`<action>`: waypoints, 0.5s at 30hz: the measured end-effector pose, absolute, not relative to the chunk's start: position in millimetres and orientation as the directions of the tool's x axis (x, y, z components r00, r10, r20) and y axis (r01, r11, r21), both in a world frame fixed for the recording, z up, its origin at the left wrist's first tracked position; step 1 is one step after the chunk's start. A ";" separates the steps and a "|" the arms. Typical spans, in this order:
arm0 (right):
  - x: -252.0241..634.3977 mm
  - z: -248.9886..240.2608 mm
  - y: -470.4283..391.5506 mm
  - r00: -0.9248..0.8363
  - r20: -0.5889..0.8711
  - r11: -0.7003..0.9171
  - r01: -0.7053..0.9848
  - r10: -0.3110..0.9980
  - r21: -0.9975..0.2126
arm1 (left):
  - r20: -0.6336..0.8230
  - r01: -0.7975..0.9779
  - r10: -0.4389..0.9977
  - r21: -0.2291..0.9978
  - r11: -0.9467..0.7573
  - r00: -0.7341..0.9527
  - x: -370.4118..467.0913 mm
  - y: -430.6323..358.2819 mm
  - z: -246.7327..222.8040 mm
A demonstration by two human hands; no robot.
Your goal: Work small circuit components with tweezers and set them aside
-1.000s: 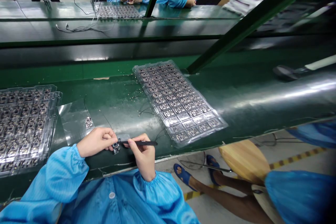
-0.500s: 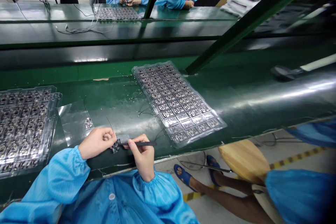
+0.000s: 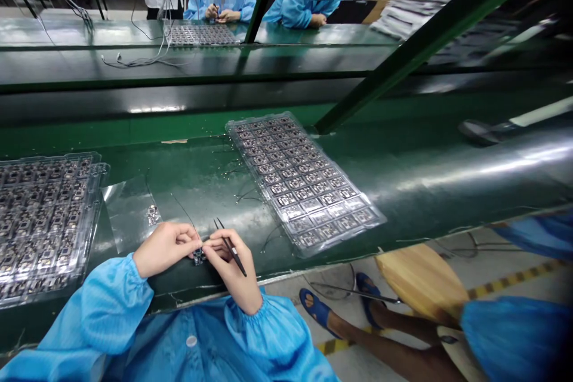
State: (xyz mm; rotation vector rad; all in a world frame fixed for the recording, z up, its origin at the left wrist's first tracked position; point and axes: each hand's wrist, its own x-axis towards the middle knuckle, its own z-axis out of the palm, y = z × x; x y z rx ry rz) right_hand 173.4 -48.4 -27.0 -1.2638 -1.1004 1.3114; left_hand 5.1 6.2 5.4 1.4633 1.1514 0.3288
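Between my hands, just above the green bench, is a small circuit board (image 3: 198,256) with a thin dark wire rising from it. My left hand (image 3: 168,246) pinches near the board's upper edge, where the wire starts. The fingertips of my right hand (image 3: 233,259) meet it from the other side. Black tweezers (image 3: 233,252) are tucked in my right hand, tips pointing up and away from the board. Another board (image 3: 153,215) lies on a clear plastic sheet (image 3: 128,210), beyond my left hand.
Stacked clear trays of boards (image 3: 42,221) are at the left. A slanted tray of boards (image 3: 304,182) lies right of centre. A green post (image 3: 380,71) crosses behind it. Across the bench, people in blue sit. A person's legs and a wooden stool (image 3: 421,280) are at lower right.
The tweezers have swung from lying level at the board to pointing up, away from it. My right fingertips have moved left onto the board. A standing person in the background has shifted right.
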 end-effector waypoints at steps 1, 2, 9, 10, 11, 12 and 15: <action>172.5 -26.4 -48.4 0.018 -0.109 -0.108 -0.031 0.994 -0.994 | -0.403 0.455 0.775 0.875 0.169 0.487 5.1 5.7 5.8; 171.4 -25.7 -48.6 0.027 -0.091 -0.091 0.001 0.995 -0.996 | -0.403 0.454 0.766 0.876 0.165 0.501 5.1 5.3 6.3; 172.1 -25.8 -46.5 -0.011 -0.088 -0.088 0.000 0.996 -0.996 | -0.414 0.442 0.750 0.879 0.180 0.516 3.8 6.2 6.3; 174.1 -27.0 -45.5 -0.040 -0.129 -0.132 -0.059 0.991 -0.990 | -0.421 0.431 0.744 0.881 0.197 0.520 3.6 6.5 5.9; 176.1 -28.4 -44.6 -0.067 -0.163 -0.169 -0.108 0.984 -0.980 | -0.427 0.424 0.737 0.881 0.209 0.524 3.7 6.6 5.6; 177.5 -29.6 -43.9 -0.085 -0.185 -0.196 -0.139 0.979 -0.971 | -0.430 0.424 0.733 0.880 0.212 0.526 4.3 6.7 5.3; 178.1 -31.9 -43.9 -0.072 -0.196 -0.204 -0.145 0.978 -0.968 | -0.429 0.444 0.735 0.875 0.194 0.525 5.7 7.2 6.0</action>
